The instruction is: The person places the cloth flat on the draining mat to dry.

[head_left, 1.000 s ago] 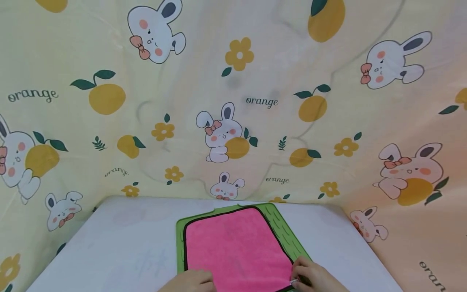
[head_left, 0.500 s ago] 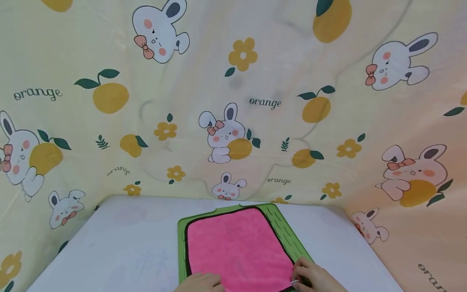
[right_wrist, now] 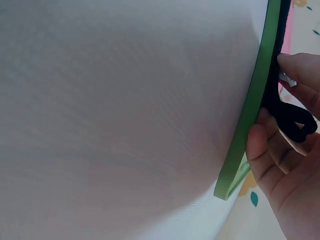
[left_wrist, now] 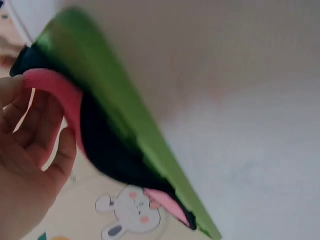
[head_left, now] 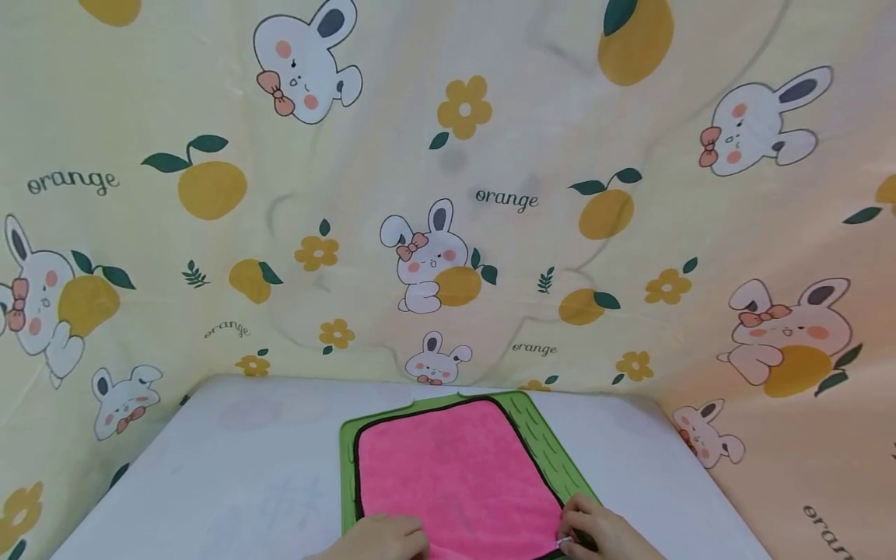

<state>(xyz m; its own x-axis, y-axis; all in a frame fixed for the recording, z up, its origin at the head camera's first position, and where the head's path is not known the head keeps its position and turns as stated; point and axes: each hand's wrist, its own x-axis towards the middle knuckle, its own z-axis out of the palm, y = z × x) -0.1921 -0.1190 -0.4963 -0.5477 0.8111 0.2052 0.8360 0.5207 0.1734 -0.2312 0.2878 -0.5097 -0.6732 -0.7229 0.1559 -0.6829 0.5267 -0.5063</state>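
A pink cloth [head_left: 455, 474] with a black border lies spread over a green board [head_left: 560, 451] in the head view. My left hand [head_left: 385, 538] is at the cloth's near left part. The left wrist view shows its thumb and fingers pinching the raised pink edge [left_wrist: 72, 107], while the black border [left_wrist: 112, 145] droops beside it. At the near right corner, my right hand [head_left: 605, 533] grips the black edging. In the right wrist view a black loop [right_wrist: 297, 122] hangs between its fingers, near a small white tag [right_wrist: 287, 79]. The cloth's near edge is partly hidden.
The board rests on a white tabletop [head_left: 231, 474]. Behind and on both sides stands a pale yellow curtain [head_left: 392, 163] printed with rabbits, oranges and flowers. White table surface lies left and right of the board.
My left hand has shifted slightly to the right along the cloth's near side, dipping and then rising a little. The right hand stays at the near right corner; cloth and board barely differ.
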